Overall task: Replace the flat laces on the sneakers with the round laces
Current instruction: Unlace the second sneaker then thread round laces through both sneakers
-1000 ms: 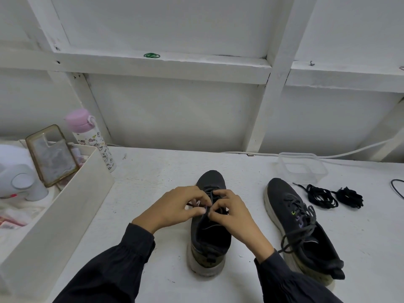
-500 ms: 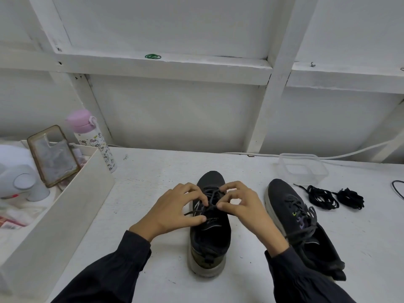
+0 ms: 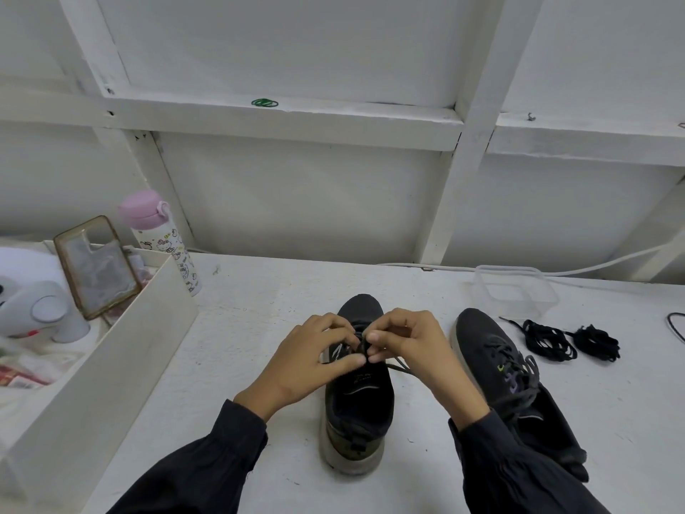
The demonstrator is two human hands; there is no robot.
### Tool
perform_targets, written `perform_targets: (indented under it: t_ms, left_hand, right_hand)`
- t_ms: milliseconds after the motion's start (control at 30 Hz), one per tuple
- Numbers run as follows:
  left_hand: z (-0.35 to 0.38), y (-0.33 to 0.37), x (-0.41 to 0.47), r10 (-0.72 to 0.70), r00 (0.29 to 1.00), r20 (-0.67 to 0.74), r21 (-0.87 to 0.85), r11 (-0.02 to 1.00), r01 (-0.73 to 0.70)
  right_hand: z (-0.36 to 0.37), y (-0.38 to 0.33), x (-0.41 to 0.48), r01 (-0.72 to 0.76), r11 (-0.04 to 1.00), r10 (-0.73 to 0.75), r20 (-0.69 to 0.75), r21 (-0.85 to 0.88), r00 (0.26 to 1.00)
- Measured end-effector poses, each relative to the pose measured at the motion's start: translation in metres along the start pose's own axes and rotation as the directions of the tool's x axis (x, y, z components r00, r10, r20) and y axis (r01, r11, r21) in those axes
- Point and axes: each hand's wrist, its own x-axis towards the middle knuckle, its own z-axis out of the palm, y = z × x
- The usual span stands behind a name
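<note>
A dark sneaker (image 3: 358,406) stands toe-away on the white table, heel toward me. My left hand (image 3: 309,359) and my right hand (image 3: 409,345) meet over its lacing, and both pinch the grey flat lace (image 3: 398,366) at the eyelets. A loose end of that lace trails to the right under my right hand. The second dark sneaker (image 3: 508,380) lies to the right, laced with grey flat laces. Two bundles of black round laces (image 3: 572,341) lie on the table beyond it.
A clear plastic container (image 3: 513,291) sits behind the right sneaker. A white box (image 3: 111,350) with a phone case and a white gadget stands at the left, a pink-capped bottle (image 3: 163,241) behind it. A white cable runs along the wall.
Both hands have drawn closer together over the upper eyelets, and their fingertips now pinch the lace. A lace end now shows at the right of the shoe.
</note>
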Motion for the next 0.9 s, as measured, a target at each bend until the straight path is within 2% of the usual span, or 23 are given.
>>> perform_targets:
  t_ms: [133,233,367,500,667,767,900]
  left_hand:
    - [0.008,0.009,0.000,-0.045,0.993,-0.111,-0.271,0.963,0.014]
    - [0.013,0.013,-0.001,-0.038,0.990,-0.138,-0.346,0.938,-0.012]
    - [0.020,0.014,-0.005,-0.101,0.984,-0.146,-0.454,0.890,0.024]
    - [0.024,0.019,-0.003,-0.152,0.980,-0.124,-0.559,0.827,0.057]
    - [0.034,0.026,0.001,-0.141,0.981,-0.137,-0.515,0.855,0.051]
    - [0.039,0.031,0.002,-0.162,0.967,-0.196,-0.500,0.865,0.043]
    - [0.039,0.029,0.006,-0.155,0.961,-0.231,-0.463,0.886,0.032]
  right_hand:
    - [-0.005,-0.007,-0.002,-0.033,0.999,0.033,0.074,0.000,0.997]
    - [-0.002,-0.008,-0.002,-0.044,0.996,0.050,0.069,-0.077,0.996]
    - [0.002,-0.011,0.002,0.035,0.970,-0.033,0.013,-0.241,0.999]
    - [0.003,-0.017,0.005,0.100,0.914,-0.096,0.031,-0.393,0.995]
    - [-0.001,-0.023,0.013,0.140,0.875,-0.104,0.103,-0.464,0.989]
    - [-0.003,-0.028,0.016,0.155,0.891,-0.113,0.122,-0.426,0.986]
    - [-0.007,-0.042,0.023,0.153,0.942,-0.139,0.071,-0.299,0.988]
